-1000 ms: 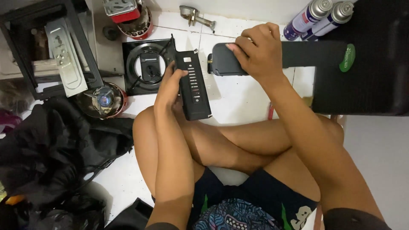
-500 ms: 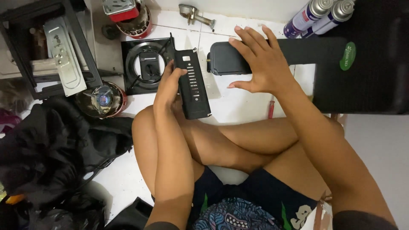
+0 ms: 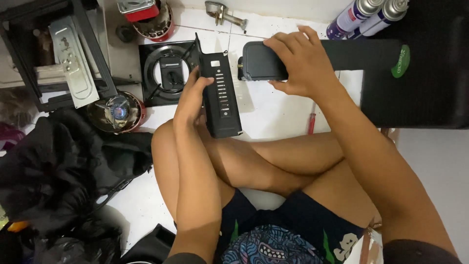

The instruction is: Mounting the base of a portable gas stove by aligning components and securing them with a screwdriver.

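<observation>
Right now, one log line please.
left hand: grips slotted black panel | right hand: on dark case | floor: red screwdriver

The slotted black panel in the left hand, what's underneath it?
Under the slotted black panel lie white floor tiles and its shadow; the left hand grips its edge. Its underside is hidden.

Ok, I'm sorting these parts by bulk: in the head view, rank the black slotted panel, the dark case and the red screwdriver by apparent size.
1. Black slotted panel, in the left hand.
2. Dark case, under the right hand; partly covered, so this is unsure.
3. Red screwdriver, clearly smallest.
</observation>
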